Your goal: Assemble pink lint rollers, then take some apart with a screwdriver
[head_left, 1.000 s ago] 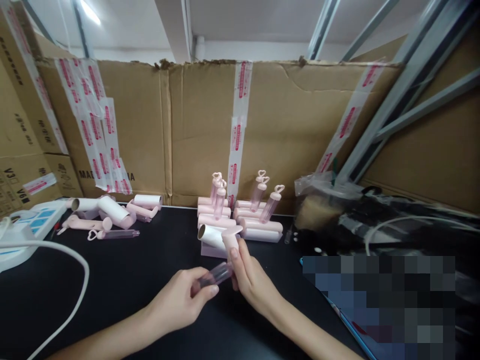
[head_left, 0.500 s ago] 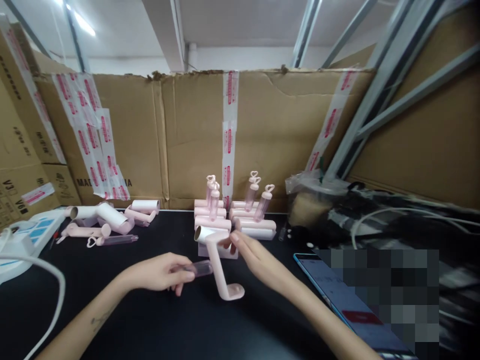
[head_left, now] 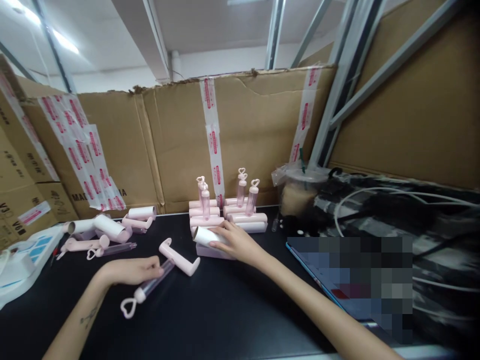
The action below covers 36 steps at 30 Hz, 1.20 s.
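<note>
White cylindrical roll with a brown core (head_left: 205, 237), mid-scene, is gripped by the right hand's (head_left: 238, 244) fingers; a loose hold might let it roll. Left hand's (head_left: 131, 271) fingers pinch a clear-pink, heart-ended plastic tube (head_left: 153, 285), which could knock the pale-pink plastic bracket (head_left: 180, 261).

Roll (head_left: 205, 237) left of cup (head_left: 297, 196)

A brown cardboard wall (head_left: 180, 150) with a ragged top edge spans the middle of the frame, crossed by strips of red-and-white tape (head_left: 213, 142). Grey metal posts (head_left: 333, 110) lean at upper right. Above are a pale ceiling (head_left: 210, 25) and, at upper left, a lit tube light (head_left: 65, 41). A black table (head_left: 232, 315) fills the bottom.
</note>
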{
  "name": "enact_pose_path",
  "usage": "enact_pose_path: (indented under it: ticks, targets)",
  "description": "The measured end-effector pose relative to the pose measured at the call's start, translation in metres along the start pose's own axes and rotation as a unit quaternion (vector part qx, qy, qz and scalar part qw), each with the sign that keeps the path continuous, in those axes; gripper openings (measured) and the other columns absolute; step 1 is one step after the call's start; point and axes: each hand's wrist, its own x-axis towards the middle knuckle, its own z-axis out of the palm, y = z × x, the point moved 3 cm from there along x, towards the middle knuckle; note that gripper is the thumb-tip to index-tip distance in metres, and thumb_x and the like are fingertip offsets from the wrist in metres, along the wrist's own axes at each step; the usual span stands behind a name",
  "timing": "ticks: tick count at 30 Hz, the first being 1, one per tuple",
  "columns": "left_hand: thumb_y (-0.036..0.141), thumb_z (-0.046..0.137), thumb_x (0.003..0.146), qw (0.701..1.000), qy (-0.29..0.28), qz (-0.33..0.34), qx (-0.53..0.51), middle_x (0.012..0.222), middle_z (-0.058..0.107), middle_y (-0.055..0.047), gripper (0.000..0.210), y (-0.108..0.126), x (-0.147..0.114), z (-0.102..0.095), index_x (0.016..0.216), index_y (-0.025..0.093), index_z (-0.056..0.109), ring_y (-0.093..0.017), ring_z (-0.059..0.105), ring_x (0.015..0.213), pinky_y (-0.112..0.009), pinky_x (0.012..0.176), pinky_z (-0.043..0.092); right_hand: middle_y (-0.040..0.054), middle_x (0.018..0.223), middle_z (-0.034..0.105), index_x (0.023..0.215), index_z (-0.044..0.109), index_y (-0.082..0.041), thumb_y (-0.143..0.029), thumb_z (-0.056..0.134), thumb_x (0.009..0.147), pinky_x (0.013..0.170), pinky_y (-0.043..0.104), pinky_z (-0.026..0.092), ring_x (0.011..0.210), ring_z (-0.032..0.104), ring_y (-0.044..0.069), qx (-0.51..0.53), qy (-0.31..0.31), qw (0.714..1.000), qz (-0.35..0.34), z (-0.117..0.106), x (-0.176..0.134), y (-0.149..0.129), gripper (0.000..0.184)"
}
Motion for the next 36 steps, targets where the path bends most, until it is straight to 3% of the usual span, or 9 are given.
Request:
enact_pose_path:
  ticks: [3,7,12,14,17,22,26,31,36]
  targets:
    - [0.053,0.052,0.074,0.997,0.011,0.023,0.073,0.068,0.054,0.004,0.033,0.01,0.01,0.017,0.075,0.021,0.056,-0.013,0.048,0.062,-0.022,0.058,0.035,0.0091,0.099,0.056,0.115,0.057,-0.022,-0.043,0.051,0.084,0.087,0.038,0.04,0.097,0.052,0.024,0.033,0.006,0.999,-0.005,-0.009,-0.002,0.005,0.038]
    - [0.058,0.057,0.068,0.967,0.152,0.077,0.189,0.077,0.056,-0.002,0.039,0.032,0.01,0.02,0.078,0.02,0.058,-0.021,0.05,0.077,-0.03,0.069,0.039,0.0089,0.1,0.058,0.111,0.059,-0.019,-0.042,0.05,0.085,0.088,0.04,0.039,0.096,0.052,0.025,0.149,0.084,0.985,0.018,-0.024,-0.001,0.0,0.036]
    - [0.051,0.057,0.073,0.93,0.313,0.193,0.016,0.118,0.051,-0.011,0.059,0.053,0.017,0.027,0.121,0.02,0.044,-0.026,0.047,0.104,-0.042,0.091,0.037,0.0064,0.099,0.058,0.133,0.034,-0.022,-0.045,0.046,0.086,0.08,0.035,0.045,0.092,0.055,0.02,0.386,0.074,0.919,0.025,-0.003,-0.004,-0.041,0.053]
    - [0.05,0.052,0.077,0.919,0.301,0.215,-0.137,0.121,0.05,-0.013,0.059,0.054,0.024,0.036,0.126,0.018,0.039,-0.025,0.05,0.105,-0.04,0.089,0.041,0.005,0.095,0.058,0.138,0.019,-0.023,-0.045,0.043,0.088,0.075,0.032,0.047,0.085,0.058,0.017,0.434,0.027,0.9,0.015,0.005,-0.005,-0.057,0.06]
    - [0.045,0.054,0.078,0.887,0.284,0.216,-0.292,0.117,0.055,-0.013,0.053,0.052,0.029,0.042,0.121,0.015,0.043,-0.025,0.054,0.104,-0.037,0.087,0.044,0.0079,0.11,0.053,0.129,0.036,-0.024,-0.037,0.037,0.092,0.087,0.036,0.043,0.1,0.053,0.018,0.32,0.032,0.947,-0.022,-0.01,0.0,-0.055,0.04]
    - [0.039,0.068,0.066,0.862,0.309,0.167,-0.365,0.106,0.063,-0.013,0.05,0.053,0.025,0.032,0.105,0.014,0.048,-0.026,0.058,0.098,-0.037,0.084,0.046,0.009,0.121,0.051,0.084,0.07,-0.023,-0.017,0.066,0.072,0.099,0.052,0.027,0.122,0.033,0.032,-0.051,-0.084,0.989,-0.109,-0.039,0.023,-0.017,0.014]
    - [0.037,0.066,0.069,0.866,0.252,0.135,-0.41,0.103,0.064,-0.014,0.049,0.053,0.031,0.037,0.106,0.012,0.046,-0.025,0.06,0.094,-0.036,0.077,0.048,0.0091,0.128,0.048,0.073,0.072,-0.022,-0.007,0.073,0.058,0.098,0.059,0.024,0.124,0.031,0.038,-0.075,-0.179,0.977,-0.09,-0.02,0.032,0.0,0.021]
    - [0.032,0.069,0.067,0.873,0.221,0.163,-0.404,0.097,0.065,-0.01,0.046,0.047,0.041,0.047,0.103,0.012,0.048,-0.023,0.06,0.092,-0.036,0.083,0.045,0.0094,0.122,0.053,0.067,0.068,-0.018,-0.007,0.071,0.062,0.097,0.049,0.032,0.119,0.04,0.032,-0.026,-0.135,0.985,-0.1,-0.017,0.029,-0.003,0.012]
    - [0.031,0.071,0.065,0.882,0.18,0.165,-0.403,0.095,0.063,-0.007,0.049,0.05,0.036,0.05,0.106,0.014,0.05,-0.024,0.059,0.09,-0.035,0.078,0.046,0.0108,0.112,0.058,0.104,0.058,-0.017,-0.029,0.041,0.091,0.082,0.036,0.048,0.097,0.058,0.019,0.099,-0.005,0.994,-0.051,-0.026,0.023,-0.024,0.024]
